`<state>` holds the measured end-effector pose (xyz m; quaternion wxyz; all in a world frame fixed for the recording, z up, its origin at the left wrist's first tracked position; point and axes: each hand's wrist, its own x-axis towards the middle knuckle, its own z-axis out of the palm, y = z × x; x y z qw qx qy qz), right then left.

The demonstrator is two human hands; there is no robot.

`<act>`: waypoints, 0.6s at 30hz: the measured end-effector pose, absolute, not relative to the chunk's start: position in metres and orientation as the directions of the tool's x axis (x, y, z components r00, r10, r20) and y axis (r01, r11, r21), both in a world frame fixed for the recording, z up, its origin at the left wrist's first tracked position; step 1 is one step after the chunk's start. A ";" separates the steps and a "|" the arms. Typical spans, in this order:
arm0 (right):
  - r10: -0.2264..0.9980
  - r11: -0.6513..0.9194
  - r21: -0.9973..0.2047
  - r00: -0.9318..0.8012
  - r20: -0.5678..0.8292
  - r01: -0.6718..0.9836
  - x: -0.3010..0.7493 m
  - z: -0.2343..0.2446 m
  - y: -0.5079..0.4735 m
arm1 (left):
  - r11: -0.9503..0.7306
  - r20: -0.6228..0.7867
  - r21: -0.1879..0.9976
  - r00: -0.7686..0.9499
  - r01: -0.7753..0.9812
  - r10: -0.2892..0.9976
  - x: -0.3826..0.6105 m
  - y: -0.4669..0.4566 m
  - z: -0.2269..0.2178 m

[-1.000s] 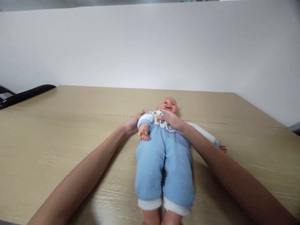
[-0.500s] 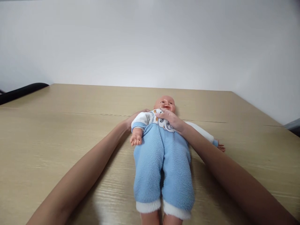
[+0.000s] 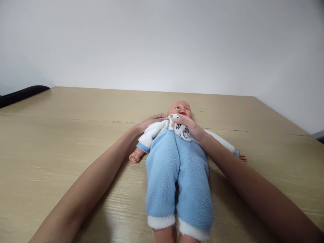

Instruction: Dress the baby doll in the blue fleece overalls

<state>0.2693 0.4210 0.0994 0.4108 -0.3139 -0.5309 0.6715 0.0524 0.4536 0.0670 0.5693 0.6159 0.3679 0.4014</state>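
Observation:
A baby doll (image 3: pixel 183 107) lies on its back on the table, head away from me, in a fleecy outfit (image 3: pixel 162 168) with blue trousers and a white top. An animal face is printed on its chest. At the doll's shoulder on the left rests my left hand (image 3: pixel 153 120), fingers stretched toward the collar, touching the white fabric. My right hand (image 3: pixel 193 129) lies across the other side of the chest, thumb and fingers closed on the outfit just below the chin. The doll's arms spread out to both sides; its feet are out of view.
The wooden table (image 3: pixel 63 145) has a seam running across it. A pale wall (image 3: pixel 157 44) stands behind its far edge. A black chair edge (image 3: pixel 27 94) shows at the far left, and another dark object (image 3: pixel 319 135) at the right edge.
My left hand has come up from behind the doll's arm onto its shoulder. That doll arm has swung outward and down to the table. My right hand stays on the chest.

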 end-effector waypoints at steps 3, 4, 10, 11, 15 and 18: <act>0.892 -0.110 -0.971 -0.453 -0.002 -0.213 0.267 0.107 0.419 | -0.047 -0.009 0.994 0.490 0.103 0.871 0.039 0.470 0.080; 0.895 -0.115 -0.974 -0.446 -0.017 -0.194 0.267 0.111 0.418 | -0.040 -0.038 0.989 0.499 0.146 0.866 0.034 0.471 0.084; 0.930 0.197 -0.865 -0.368 0.015 0.462 0.292 0.142 0.412 | -0.090 -0.155 0.898 0.503 0.430 0.850 0.007 0.462 0.106; 0.929 0.264 -0.779 -0.368 0.046 0.569 0.300 0.145 0.412 | -0.115 -0.158 0.877 0.504 0.468 0.849 0.005 0.461 0.107; 0.933 0.320 -0.577 -0.354 0.057 0.751 0.326 0.142 0.411 | -0.170 -0.135 0.817 0.470 0.551 0.872 0.005 0.463 0.104; 0.948 0.307 -0.530 -0.306 0.093 0.790 0.341 0.129 0.403 | -0.179 -0.116 0.852 0.510 0.492 0.852 0.008 0.465 0.100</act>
